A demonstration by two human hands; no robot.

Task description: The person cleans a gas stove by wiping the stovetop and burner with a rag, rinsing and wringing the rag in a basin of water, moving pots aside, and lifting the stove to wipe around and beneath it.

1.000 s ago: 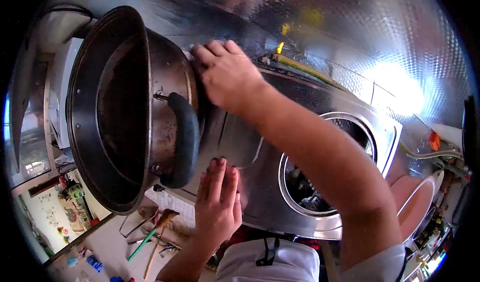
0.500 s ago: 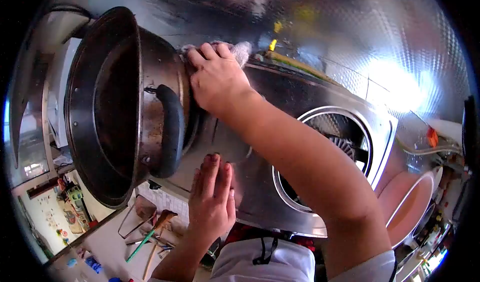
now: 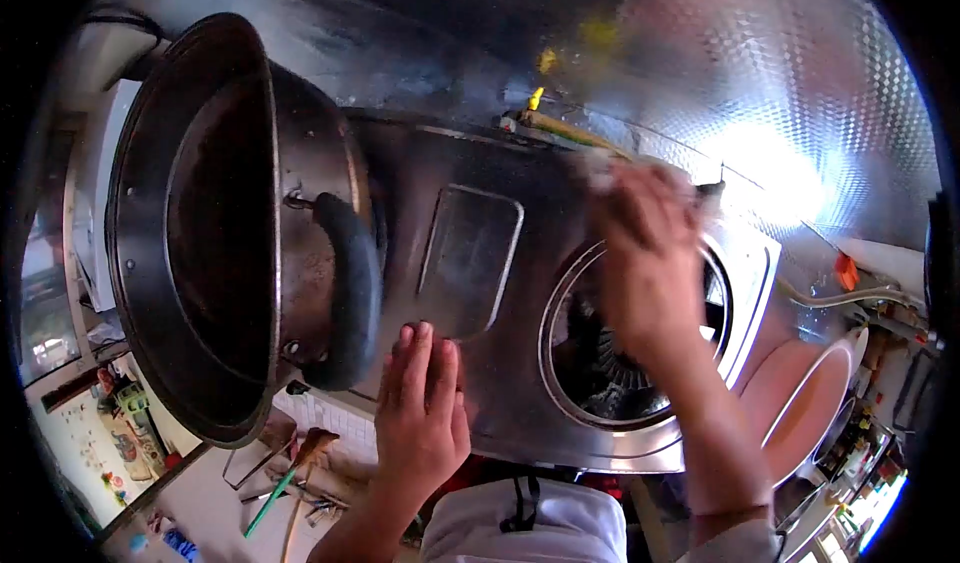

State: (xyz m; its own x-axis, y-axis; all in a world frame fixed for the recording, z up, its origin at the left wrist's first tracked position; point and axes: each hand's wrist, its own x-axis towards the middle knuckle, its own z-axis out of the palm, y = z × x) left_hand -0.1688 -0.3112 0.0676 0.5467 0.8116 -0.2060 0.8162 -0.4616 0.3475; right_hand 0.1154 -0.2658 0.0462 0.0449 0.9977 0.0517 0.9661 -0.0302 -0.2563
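While the blurred right hand (image 3: 650,263) is over the round burner (image 3: 595,368) of the gas stove (image 3: 520,393), the left hand (image 3: 425,413) is unclenched near the front edge.
Pale cloth (image 3: 599,170) shows at the right fingertips, its grip unclear; a deep pan (image 3: 222,233) stands leftward.

This is a kitchen: a silvery stainless-steel stove (image 3: 500,403) with a round, black-centred burner (image 3: 595,368) runs beside a shiny, dimpled metallic wall covering (image 3: 450,43). A big, deep, dark metal pot with a curved black handle (image 3: 240,223) and a round pink basin (image 3: 768,388) fit such a room.
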